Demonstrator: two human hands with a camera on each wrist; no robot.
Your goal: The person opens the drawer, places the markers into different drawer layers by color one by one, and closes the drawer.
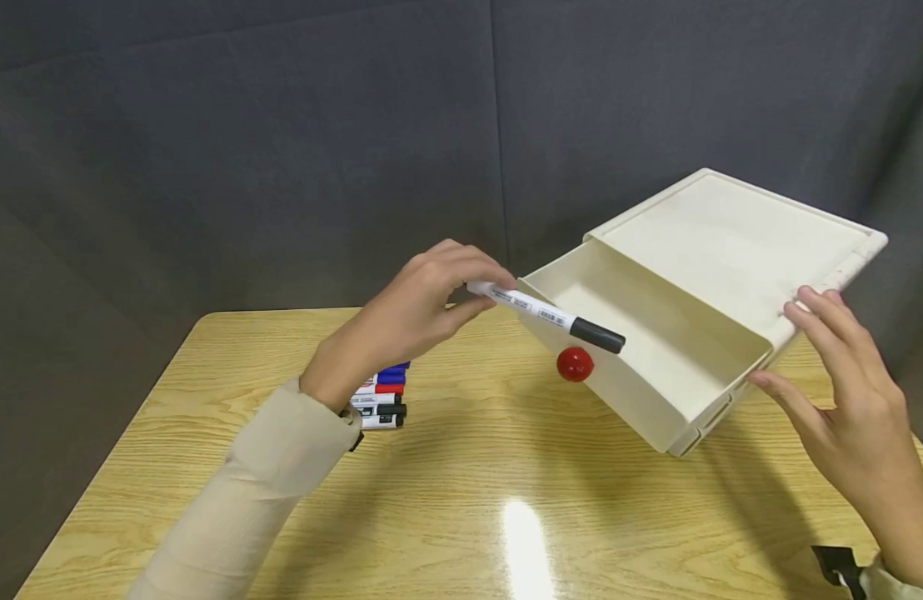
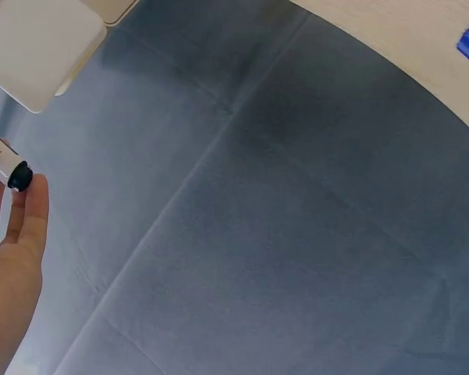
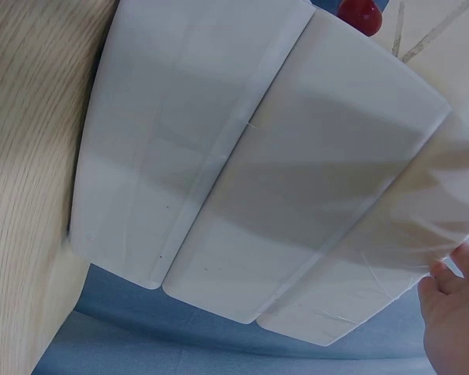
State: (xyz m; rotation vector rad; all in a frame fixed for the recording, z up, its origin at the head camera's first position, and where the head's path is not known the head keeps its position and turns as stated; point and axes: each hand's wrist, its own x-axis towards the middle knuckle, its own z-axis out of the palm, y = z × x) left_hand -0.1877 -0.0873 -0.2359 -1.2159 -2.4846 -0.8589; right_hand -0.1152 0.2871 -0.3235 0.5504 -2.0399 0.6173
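My left hand (image 1: 424,300) pinches a white marker with a black cap (image 1: 555,317) by its rear end, between thumb and fingers. The capped end slants down to the right, over the pulled-out top drawer (image 1: 641,325). A round red knob (image 1: 576,364) sits on that drawer's front. The cream plastic drawer unit (image 1: 739,242) shows three stacked sections along its side in the right wrist view. My right hand (image 1: 851,400) rests against the unit's right side, fingertips on the top edge, thumb lower near the drawer opening. In the left wrist view, the marker's black end plug (image 2: 20,176) shows by the fingertips.
Several markers (image 1: 382,400) with blue, red and black caps lie in a row on the wooden table (image 1: 461,517), partly behind my left wrist. A dark grey cloth (image 1: 319,150) hangs behind the table. The drawer unit stands at the right.
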